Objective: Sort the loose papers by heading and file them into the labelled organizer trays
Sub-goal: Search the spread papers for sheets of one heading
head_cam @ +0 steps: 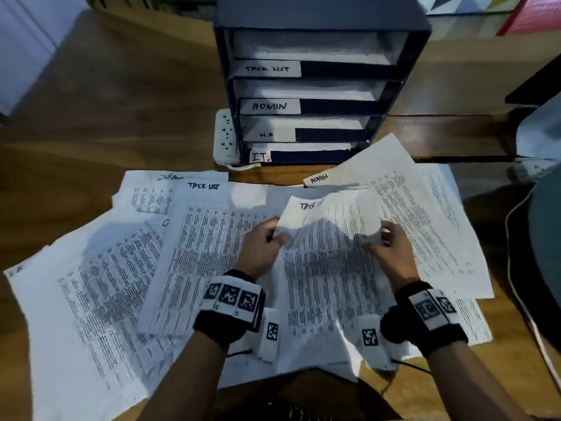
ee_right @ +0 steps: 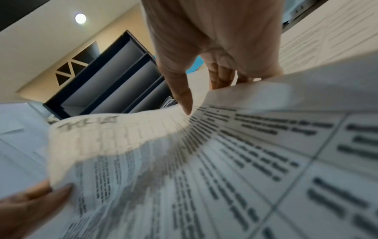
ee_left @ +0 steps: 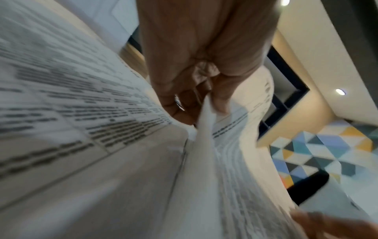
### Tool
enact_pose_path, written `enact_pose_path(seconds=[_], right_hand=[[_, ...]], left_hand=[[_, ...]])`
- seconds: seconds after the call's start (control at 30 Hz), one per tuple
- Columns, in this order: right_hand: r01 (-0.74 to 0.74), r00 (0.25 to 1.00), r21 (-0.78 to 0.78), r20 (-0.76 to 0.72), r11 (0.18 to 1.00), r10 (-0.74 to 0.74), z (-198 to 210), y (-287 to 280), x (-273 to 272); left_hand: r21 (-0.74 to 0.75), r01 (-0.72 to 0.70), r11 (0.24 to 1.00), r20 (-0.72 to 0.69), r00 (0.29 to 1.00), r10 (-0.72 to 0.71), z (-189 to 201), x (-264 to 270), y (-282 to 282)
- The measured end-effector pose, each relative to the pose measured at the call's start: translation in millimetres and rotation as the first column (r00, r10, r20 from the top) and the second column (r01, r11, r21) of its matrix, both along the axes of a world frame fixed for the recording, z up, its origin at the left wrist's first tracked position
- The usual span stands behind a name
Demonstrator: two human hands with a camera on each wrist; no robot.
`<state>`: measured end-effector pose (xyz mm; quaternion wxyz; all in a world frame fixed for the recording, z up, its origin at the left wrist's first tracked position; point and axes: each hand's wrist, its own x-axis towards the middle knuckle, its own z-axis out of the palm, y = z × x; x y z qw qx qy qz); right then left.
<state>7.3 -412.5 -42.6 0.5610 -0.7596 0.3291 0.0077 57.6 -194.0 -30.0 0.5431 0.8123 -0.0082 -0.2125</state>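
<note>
— Why do both hands hold that paper [head_cam: 331, 235] up?
— The left hand [head_cam: 264, 241] and right hand [head_cam: 391, 247] pinch its sides above the table [head_cam: 91, 132], maybe to read its top words for the trays [head_cam: 315, 95].

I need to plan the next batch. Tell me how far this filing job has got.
Partly done, it seems: the organizer already shows white sheets in its Task List and Admin trays. In hand: the left hand and right hand hold up one Task List sheet by its side edges. Left: many loose papers lie spread over the desk, including an Admin sheet.
</note>
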Motion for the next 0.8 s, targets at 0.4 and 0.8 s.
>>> enact_pose_path(seconds=[0.4, 0.8], right_hand=[[-0.073, 0.99, -0.353, 0.086, 0.933, 0.11, 19, 59, -8], [0.012, 0.935, -0.771, 0.235, 0.637, 0.267, 14, 93, -15]], left_hand=[[0.516, -0.389, 0.764, 0.011, 0.894, 0.448, -2, 14, 109], [0.415, -0.345, 0.842, 0.131, 0.938, 0.32, -15, -4, 121]])
